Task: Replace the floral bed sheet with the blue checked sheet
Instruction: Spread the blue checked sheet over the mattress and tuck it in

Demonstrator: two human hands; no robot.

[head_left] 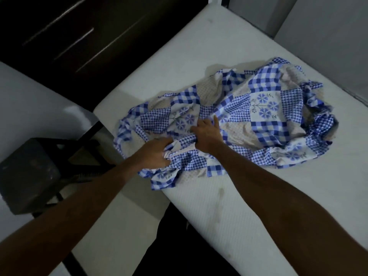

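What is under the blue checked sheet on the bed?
The bare white mattress shows around the crumpled blue checked sheet, so the sheet lies on it. Beneath the heap itself nothing is visible: the cloth covers it.

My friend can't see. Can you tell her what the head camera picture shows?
The left hand and right hand grip a crumpled blue checked sheet, which lies bunched on a bare white mattress. A dark stool stands on the floor to the left, with dark cupboard doors beyond it.
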